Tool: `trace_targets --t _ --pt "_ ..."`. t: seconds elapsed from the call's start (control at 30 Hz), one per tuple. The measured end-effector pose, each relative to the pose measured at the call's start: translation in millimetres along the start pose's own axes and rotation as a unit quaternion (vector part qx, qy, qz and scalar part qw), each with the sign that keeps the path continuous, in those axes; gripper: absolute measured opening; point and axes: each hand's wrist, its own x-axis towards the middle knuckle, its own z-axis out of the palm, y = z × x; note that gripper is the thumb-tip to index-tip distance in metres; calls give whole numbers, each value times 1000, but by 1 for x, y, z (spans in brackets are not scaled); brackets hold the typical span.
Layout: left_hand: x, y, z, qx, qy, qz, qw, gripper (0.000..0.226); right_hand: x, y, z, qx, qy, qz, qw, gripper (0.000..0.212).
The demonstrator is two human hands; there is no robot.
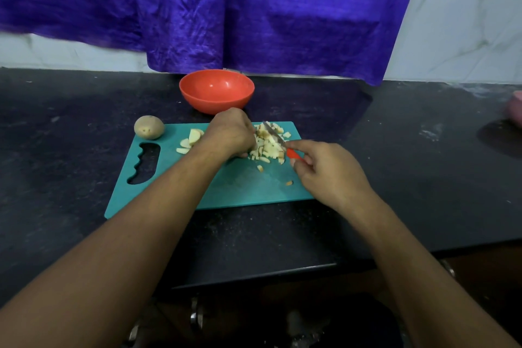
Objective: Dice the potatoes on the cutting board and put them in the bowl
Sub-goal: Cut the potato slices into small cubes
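Right hand [330, 175] gripping knife [275, 137], left hand [230, 133] curled beside dice [268, 148], its hold unclear; dicing part done, slices [192, 138] and whole potato [149, 127] uncut, bowl [217, 93] empty.

bowl [217, 92]: orange-red
cutting board [226, 181]: teal
knife handle [293, 154]: red
curtain [226, 8]: purple
countertop [395, 150]: black, apparently speckled
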Motion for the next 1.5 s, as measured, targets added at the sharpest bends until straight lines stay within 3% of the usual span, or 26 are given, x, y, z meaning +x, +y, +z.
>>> trace_targets --t 0.2,0.3,0.57,0.73,0.97,1.23,1.5 --pt "0 -5 5 -62 7 14 998 27 -7 -5 -13 -72 42 -46 995 42" --pt "-4 -13 -6 -60 32 20 998 26 -9 5 -21 -31 69 -37 996 39" --pt "-16 -23 -24 -56 84 46 994 17 -12 22 -14 73 49 -58 994 23" --pt "-9 -21 -24 8 86 135 987 19 -22 34 -11 163 19 -68 984 25" --pt "26 -2 -21 105 47 188 975 43 -26 40 -12 237 -33 -47 970 27" --pt "34 -5 -10 125 -26 187 974 50 -21 42 -8 238 -64 -50 968 26" --pt "25 -15 -15 63 -36 192 979 44 -10 40 2 230 3 -33 973 25"
